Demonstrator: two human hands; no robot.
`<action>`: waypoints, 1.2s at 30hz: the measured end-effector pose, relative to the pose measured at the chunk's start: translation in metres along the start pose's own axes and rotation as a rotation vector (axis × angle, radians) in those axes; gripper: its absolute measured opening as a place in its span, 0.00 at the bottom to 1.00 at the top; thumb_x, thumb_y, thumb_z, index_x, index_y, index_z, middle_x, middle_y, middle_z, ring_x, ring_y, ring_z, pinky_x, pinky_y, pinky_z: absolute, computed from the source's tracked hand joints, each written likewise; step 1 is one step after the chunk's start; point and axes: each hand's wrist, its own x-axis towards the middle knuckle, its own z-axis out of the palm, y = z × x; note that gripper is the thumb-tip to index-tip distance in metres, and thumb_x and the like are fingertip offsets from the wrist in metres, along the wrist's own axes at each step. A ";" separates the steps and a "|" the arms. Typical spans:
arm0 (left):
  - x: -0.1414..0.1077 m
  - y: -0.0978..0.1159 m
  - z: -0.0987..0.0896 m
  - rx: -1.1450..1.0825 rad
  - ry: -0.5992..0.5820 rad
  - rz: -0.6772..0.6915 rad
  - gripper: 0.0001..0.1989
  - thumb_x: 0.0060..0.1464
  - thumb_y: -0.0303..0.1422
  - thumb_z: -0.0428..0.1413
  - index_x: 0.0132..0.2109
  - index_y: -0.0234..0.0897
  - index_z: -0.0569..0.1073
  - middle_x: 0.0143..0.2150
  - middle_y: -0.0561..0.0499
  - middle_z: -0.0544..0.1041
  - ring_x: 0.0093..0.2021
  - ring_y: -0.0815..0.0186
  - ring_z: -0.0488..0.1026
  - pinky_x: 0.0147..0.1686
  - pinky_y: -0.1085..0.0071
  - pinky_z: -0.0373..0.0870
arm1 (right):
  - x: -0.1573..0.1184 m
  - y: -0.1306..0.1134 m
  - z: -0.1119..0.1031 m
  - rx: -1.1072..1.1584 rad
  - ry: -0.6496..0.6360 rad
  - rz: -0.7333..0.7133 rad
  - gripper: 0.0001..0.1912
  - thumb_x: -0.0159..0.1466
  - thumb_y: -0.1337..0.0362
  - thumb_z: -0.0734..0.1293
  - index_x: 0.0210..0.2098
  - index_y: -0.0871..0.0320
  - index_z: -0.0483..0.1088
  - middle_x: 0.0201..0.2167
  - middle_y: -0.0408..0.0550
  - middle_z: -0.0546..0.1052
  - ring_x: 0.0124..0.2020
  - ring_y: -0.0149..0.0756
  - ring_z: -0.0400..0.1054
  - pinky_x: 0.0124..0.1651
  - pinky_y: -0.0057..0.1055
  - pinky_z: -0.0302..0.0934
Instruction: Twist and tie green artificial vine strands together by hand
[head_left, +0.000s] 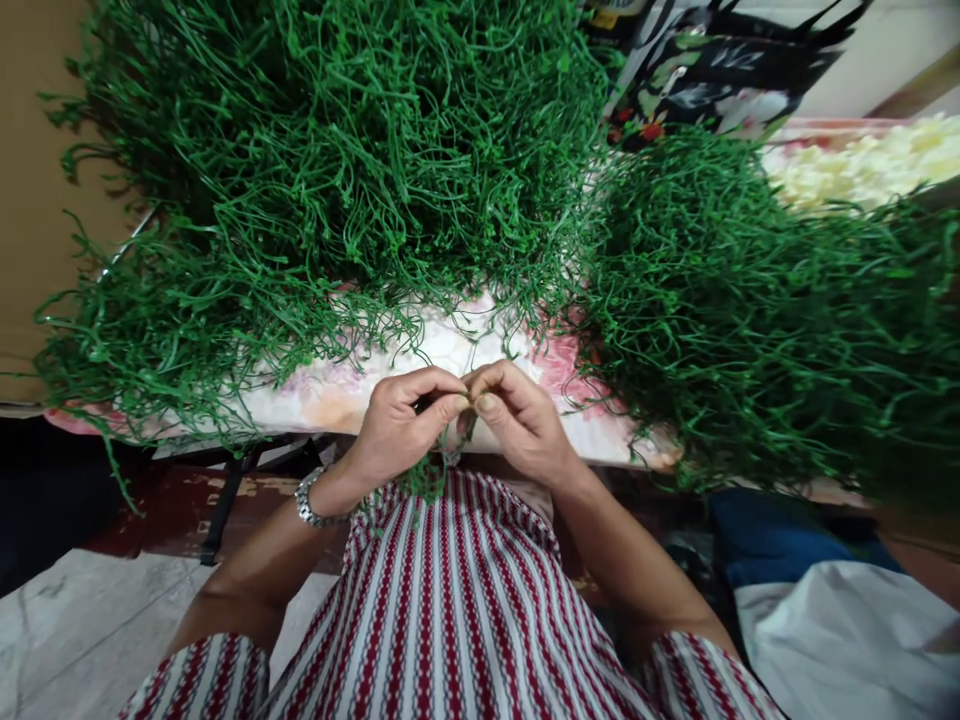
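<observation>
My left hand [409, 420] and my right hand [521, 420] meet fingertip to fingertip at the near edge of the table, over the striped clothing. Each pinches thumb against forefinger on thin green stems. A small bunch of green stems [426, 478] hangs below my left hand, above my lap. The exact spot where the stems join is hidden by the fingertips. Beyond the hands a big pile of green plastic-looking stems [360, 150] covers the back and left of the table, and a second pile [750, 320] lies on the right.
The floral tablecloth [450, 335] shows between the piles. A black floral bag [735, 75] stands at the back right, near pale yellow flowers [862, 165]. Brown cardboard [37, 200] is at the left edge. Blue and white cloth [840, 620] lies at the lower right.
</observation>
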 end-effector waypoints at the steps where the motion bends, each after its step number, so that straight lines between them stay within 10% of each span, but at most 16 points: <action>1: -0.001 -0.001 0.003 0.018 0.043 0.038 0.04 0.51 0.29 0.56 0.30 0.35 0.74 0.23 0.54 0.72 0.24 0.74 0.66 0.25 0.77 0.61 | -0.001 0.002 0.007 0.091 0.030 0.045 0.11 0.64 0.56 0.60 0.33 0.58 0.60 0.27 0.41 0.65 0.25 0.24 0.62 0.27 0.23 0.59; 9: -0.002 -0.002 0.004 0.114 0.032 0.181 0.04 0.52 0.25 0.54 0.31 0.34 0.74 0.23 0.54 0.70 0.26 0.73 0.66 0.27 0.76 0.61 | -0.009 0.009 0.018 0.481 0.078 0.259 0.12 0.61 0.57 0.64 0.34 0.57 0.58 0.18 0.35 0.60 0.17 0.21 0.51 0.20 0.19 0.46; 19: -0.007 -0.002 0.005 0.423 -0.068 0.383 0.06 0.54 0.21 0.49 0.33 0.33 0.69 0.27 0.51 0.68 0.29 0.69 0.65 0.29 0.73 0.62 | -0.012 -0.007 -0.001 0.003 -0.110 0.244 0.13 0.62 0.57 0.62 0.36 0.62 0.66 0.22 0.40 0.63 0.22 0.23 0.54 0.25 0.21 0.51; 26: -0.009 -0.002 0.002 0.490 -0.144 0.344 0.06 0.56 0.23 0.46 0.35 0.34 0.66 0.28 0.51 0.67 0.29 0.69 0.65 0.30 0.73 0.63 | -0.013 -0.003 -0.001 0.008 -0.100 0.197 0.12 0.62 0.58 0.62 0.34 0.63 0.66 0.24 0.41 0.63 0.25 0.23 0.55 0.28 0.21 0.52; 36: -0.012 0.007 -0.002 0.758 -0.380 0.252 0.09 0.52 0.21 0.45 0.30 0.34 0.67 0.27 0.50 0.68 0.28 0.67 0.65 0.28 0.71 0.60 | -0.014 -0.013 -0.009 -0.611 -0.210 0.133 0.07 0.61 0.67 0.61 0.28 0.63 0.68 0.19 0.40 0.65 0.21 0.23 0.56 0.27 0.22 0.47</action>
